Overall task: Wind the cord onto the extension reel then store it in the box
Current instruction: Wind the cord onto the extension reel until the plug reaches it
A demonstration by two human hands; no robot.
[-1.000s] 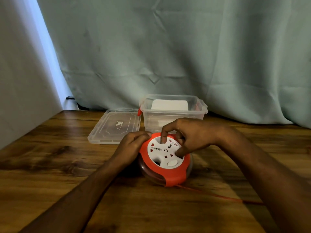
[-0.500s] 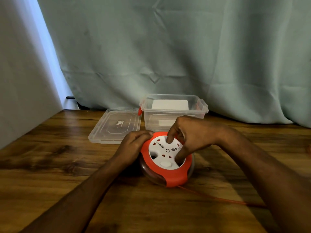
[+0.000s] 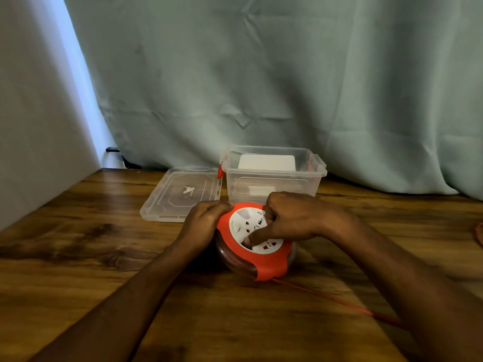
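An orange extension reel (image 3: 264, 259) with a white socket face sits on the wooden table (image 3: 78, 257), just in front of the clear plastic box (image 3: 271, 184). My left hand (image 3: 203, 223) grips the reel's orange rim on its left side. My right hand (image 3: 290, 218) lies over the white face with fingers curled, one fingertip pressed into a recess of the disc. A thin orange cord (image 3: 339, 301) runs from the reel's near edge toward the lower right, passing under my right forearm.
The box's clear lid (image 3: 180, 194) lies flat to the left of the box. A white card or label shows inside the box. A teal curtain (image 3: 287, 87) hangs behind the table, and a pale wall stands on the left.
The white socket disc has rotated under my right hand; its round button moved from the near side to the left. My right finger swung from the far edge toward the near side. Left hand stays.
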